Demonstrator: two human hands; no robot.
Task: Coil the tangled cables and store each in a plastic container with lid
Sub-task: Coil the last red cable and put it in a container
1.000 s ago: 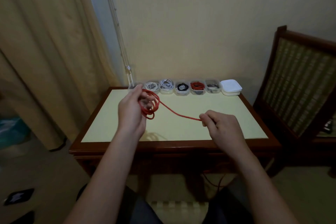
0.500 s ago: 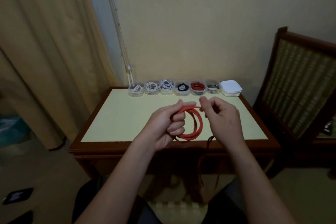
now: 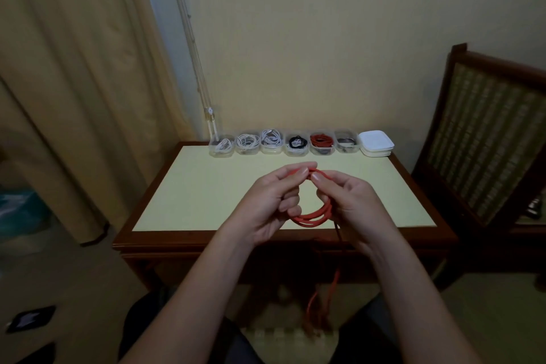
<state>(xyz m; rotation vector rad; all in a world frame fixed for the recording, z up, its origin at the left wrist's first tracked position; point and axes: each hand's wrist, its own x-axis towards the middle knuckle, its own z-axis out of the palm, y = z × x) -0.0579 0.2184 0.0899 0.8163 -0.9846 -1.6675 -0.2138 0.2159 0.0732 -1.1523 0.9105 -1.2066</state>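
Red cable (image 3: 313,219) is hanging in a few loops just above the near part of the tabletop (image 3: 206,195). The left grip (image 3: 271,204) is curling round one side of the coil, thumb and forefinger pinching its top. The right grip (image 3: 351,207) is pinching the strand just beside them. A loose tail is trailing down past the front edge. Six clear containers (image 3: 221,154) holding coiled cables are lining the far edge, with white lids (image 3: 376,143) stacked just beside them.

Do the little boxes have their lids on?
No, the containers stand open with cables showing, and the white lids sit stacked beside them.
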